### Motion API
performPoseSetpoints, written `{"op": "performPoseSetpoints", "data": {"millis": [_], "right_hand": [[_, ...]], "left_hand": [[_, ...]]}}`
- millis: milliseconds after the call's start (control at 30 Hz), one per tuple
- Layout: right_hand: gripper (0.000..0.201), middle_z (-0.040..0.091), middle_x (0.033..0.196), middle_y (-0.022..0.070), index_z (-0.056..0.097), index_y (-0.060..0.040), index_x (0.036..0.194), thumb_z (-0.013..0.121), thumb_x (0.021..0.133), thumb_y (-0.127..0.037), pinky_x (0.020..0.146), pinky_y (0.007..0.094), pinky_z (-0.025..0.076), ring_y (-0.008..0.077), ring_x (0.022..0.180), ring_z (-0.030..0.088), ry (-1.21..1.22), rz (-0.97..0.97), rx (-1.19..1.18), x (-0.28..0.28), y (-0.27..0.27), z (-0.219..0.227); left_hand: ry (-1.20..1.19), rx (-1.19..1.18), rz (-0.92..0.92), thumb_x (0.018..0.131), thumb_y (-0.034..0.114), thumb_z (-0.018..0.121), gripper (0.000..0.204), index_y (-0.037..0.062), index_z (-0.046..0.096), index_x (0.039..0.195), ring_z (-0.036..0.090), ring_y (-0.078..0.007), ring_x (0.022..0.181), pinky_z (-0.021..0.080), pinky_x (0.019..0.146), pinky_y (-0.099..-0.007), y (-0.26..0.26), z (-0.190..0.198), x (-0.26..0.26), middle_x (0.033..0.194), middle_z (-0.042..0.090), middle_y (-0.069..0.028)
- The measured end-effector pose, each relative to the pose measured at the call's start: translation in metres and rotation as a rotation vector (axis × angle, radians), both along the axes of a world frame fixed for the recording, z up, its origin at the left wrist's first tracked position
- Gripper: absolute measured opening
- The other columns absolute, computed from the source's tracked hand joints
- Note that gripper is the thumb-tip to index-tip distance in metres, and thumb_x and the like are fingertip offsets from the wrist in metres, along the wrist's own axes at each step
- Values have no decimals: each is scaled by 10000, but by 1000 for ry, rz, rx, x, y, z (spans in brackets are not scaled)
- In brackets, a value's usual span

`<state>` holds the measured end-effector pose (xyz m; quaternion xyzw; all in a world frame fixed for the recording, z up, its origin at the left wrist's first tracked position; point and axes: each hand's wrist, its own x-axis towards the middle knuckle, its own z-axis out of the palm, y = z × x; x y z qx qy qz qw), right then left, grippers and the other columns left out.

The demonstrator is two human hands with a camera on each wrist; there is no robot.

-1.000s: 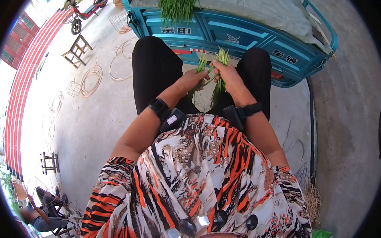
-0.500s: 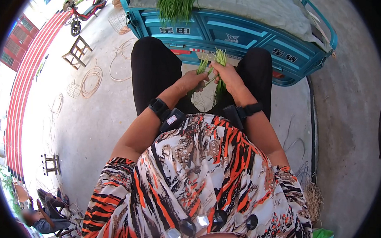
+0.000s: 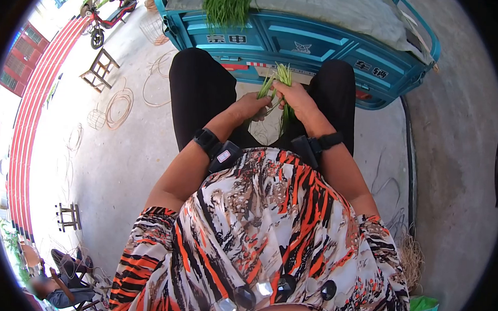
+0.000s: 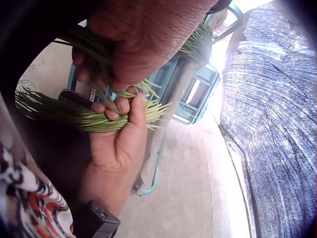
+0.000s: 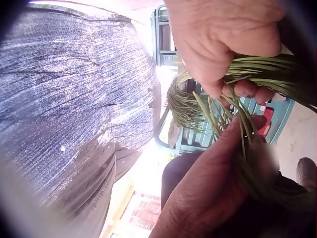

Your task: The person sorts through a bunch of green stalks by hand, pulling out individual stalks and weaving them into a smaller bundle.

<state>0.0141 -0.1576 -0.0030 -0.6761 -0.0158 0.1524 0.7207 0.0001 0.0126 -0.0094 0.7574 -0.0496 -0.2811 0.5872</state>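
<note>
Between the knees, both hands meet over green chives with pale cut ends. My left hand [image 3: 252, 107] grips a thin bunch of chives [image 3: 266, 88], its pale ends leaning toward the right hand. My right hand [image 3: 297, 100] holds a thicker bunch of chives [image 3: 284, 75], pale ends pointing away from the body. In the left wrist view, the right hand's fingers [image 4: 113, 110] curl round this bunch, and its thumb lies by the cut ends. Stalks cross between the two hands in the right wrist view, with the right fingertips [image 5: 215, 90] right at them.
Ahead stands a blue cargo tricycle bed [image 3: 304, 38] with a cloth cover and a pile of chives [image 3: 229, 7] hanging over its side. To the left are wooden stools [image 3: 100, 70], coiled cord [image 3: 119, 106] and a red scooter [image 3: 111, 17]. A person [image 3: 60, 289] sits at lower left.
The pale ends of the left bunch have tilted toward the right bunch, and the hands have drawn slightly closer. Both hands keep their hold. The seated person's arms have shifted.
</note>
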Motion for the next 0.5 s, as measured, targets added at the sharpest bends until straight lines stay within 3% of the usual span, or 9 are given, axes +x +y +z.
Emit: {"op": "performPoseSetpoints", "data": {"millis": [500], "right_hand": [[261, 467, 606, -2, 582, -7, 807, 562, 834, -266, 434, 258, 396, 106, 472, 447, -44, 20, -59, -1, 0, 1]], "left_hand": [[31, 35, -2, 881, 357, 514, 359, 8, 572, 939, 531, -121, 639, 473, 571, -264, -1, -7, 3, 745, 543, -34]]}}
